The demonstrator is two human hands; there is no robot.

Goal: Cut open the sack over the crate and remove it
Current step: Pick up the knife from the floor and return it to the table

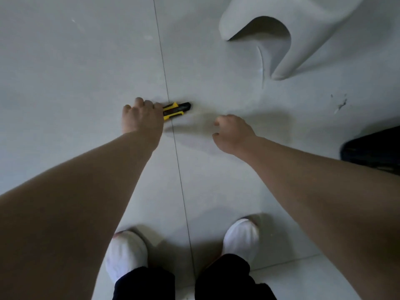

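Observation:
A yellow and black utility knife [176, 110] lies low over the grey tiled floor, across a tile joint. My left hand [140, 114] has its fingers curled around the knife's handle end; the black tip sticks out to the right. My right hand [232, 133] hovers to the right of the knife, fingers loosely bent and apart, holding nothing. No sack or crate is in view. The picture is blurred by motion.
A large white moulded object [303, 29] with a curved hollow stands at the top right. A dark object [374, 150] shows at the right edge. My two feet in white socks [127, 254] stand on the floor at the bottom.

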